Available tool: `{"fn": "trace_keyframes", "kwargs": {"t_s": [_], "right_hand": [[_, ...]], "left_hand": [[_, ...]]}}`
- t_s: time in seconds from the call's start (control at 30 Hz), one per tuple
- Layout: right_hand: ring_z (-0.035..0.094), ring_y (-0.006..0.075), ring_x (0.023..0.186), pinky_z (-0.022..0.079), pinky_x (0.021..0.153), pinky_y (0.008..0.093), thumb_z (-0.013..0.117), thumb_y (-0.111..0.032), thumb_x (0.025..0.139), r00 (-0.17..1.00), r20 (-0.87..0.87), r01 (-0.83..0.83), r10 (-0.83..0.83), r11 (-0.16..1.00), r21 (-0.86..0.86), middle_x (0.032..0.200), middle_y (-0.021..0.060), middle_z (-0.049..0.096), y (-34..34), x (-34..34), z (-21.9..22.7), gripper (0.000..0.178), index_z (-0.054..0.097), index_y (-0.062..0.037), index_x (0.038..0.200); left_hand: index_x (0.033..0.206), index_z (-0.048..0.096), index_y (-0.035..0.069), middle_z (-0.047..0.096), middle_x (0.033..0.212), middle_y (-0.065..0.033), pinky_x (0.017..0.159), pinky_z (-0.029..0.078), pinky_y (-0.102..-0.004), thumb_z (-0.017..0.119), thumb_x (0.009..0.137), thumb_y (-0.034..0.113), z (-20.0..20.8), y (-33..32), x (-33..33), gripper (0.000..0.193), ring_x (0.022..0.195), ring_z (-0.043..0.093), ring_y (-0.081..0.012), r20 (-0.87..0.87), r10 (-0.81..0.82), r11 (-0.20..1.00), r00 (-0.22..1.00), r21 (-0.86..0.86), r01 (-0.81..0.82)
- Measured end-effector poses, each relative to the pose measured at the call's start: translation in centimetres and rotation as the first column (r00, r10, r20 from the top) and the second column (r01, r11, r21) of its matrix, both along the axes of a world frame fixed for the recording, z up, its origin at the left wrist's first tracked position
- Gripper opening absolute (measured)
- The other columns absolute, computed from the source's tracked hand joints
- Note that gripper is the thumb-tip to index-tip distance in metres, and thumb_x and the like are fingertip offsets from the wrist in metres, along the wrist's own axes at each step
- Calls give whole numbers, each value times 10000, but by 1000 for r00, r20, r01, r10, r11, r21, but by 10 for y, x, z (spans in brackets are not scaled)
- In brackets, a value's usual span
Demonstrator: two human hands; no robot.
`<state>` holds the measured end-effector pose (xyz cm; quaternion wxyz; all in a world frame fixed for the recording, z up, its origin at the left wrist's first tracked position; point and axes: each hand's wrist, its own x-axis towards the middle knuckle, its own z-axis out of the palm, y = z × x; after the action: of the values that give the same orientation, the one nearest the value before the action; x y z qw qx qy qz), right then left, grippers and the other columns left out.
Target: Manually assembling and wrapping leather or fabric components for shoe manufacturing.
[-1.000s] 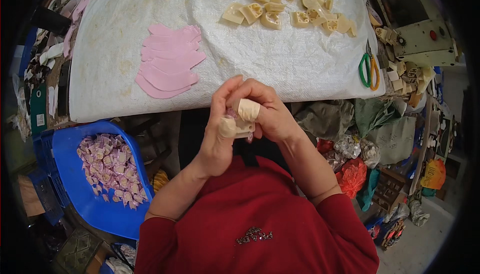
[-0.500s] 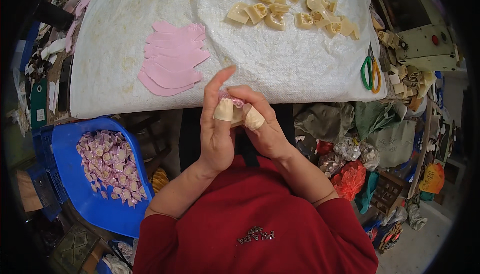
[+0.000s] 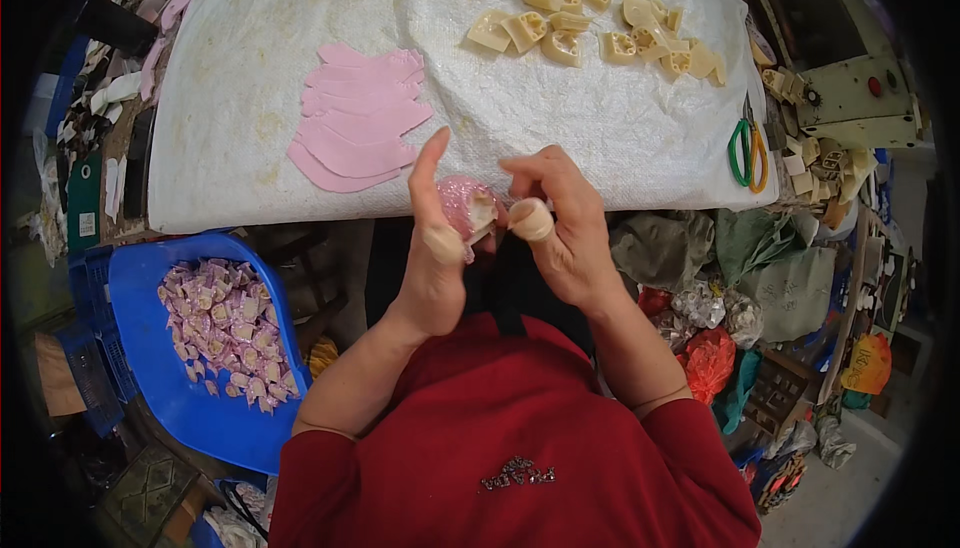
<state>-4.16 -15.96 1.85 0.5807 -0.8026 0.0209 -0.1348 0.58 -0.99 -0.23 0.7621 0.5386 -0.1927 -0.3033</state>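
Observation:
Between my hands, just off the table's near edge, is a shoe heel [image 3: 463, 206] with glittery pink covering and a cream inside. My left hand [image 3: 428, 268] grips it from the left, index finger pointing up and a cream finger cot on the thumb. My right hand [image 3: 577, 243] is a little apart on the right, fingers partly bent and spread from the thumb, which also wears a cot. Ahead to the left lies an overlapping stack of pink cut pieces [image 3: 355, 123]. Several bare cream heels [image 3: 562, 46] are scattered at the far right of the white sheet [image 3: 250, 58].
Scissors [image 3: 748, 153] with green and orange handles lie near the table's right edge. Low on my left, a blue scoop-shaped bin [image 3: 190, 418] holds many pink-covered heels [image 3: 225, 323]. Bags and cloth, including a red plastic bag [image 3: 708, 358], crowd the floor on the right.
My right hand has drawn away to the right from the heel. The heel is turned, so its pink side and cream hollow show more. The view has shifted slightly.

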Motion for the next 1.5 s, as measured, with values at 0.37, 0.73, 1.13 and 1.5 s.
{"fn": "trace_keyframes", "kwargs": {"t_s": [0.37, 0.73, 1.13, 1.5], "right_hand": [[549, 146, 698, 441, 637, 281, 585, -255, 890, 1000, 28, -8, 4, 988, 155, 763, 57, 566, -6, -4, -7, 268, 593, -4, 984], [554, 139, 607, 442, 557, 282, 566, -178, 898, 995, -66, -73, 79, 993, 93, 650, 64, 572, -18, 3, -3, 206, 564, 3, 800], [557, 126, 817, 462, 724, 274, 495, -260, 957, 978, -136, -16, 157, 711, 703, 934, 56, 608, -5, -10, -17, 265, 573, -15, 1025], [559, 109, 829, 467, 734, 266, 500, -188, 948, 984, -176, 103, 31, 705, 702, 902, 44, 616, 10, -6, -22, 225, 580, -4, 1048]], "left_hand": [[1138, 547, 25, 592, 925, -80, 695, 482, -275, 750, 760, 169, 8, -5, -4, 453, 757, 588, -166, 312, 212, 958, 926, 121, -260], [1065, 559, 29, 532, 805, -88, 557, 454, -279, 727, 611, -30, 20, -3, 6, 488, 620, 537, -189, 668, 38, 948, 743, 212, -238], [911, 515, 19, 520, 688, -74, 497, 455, -281, 804, 582, 95, 16, -15, -4, 445, 525, 529, -181, 745, 162, 867, 648, 206, -453], [868, 514, 4, 532, 678, -127, 534, 474, -376, 764, 610, 55, 6, -20, -4, 363, 593, 567, -312, 881, 234, 779, 411, 83, -621]]}}
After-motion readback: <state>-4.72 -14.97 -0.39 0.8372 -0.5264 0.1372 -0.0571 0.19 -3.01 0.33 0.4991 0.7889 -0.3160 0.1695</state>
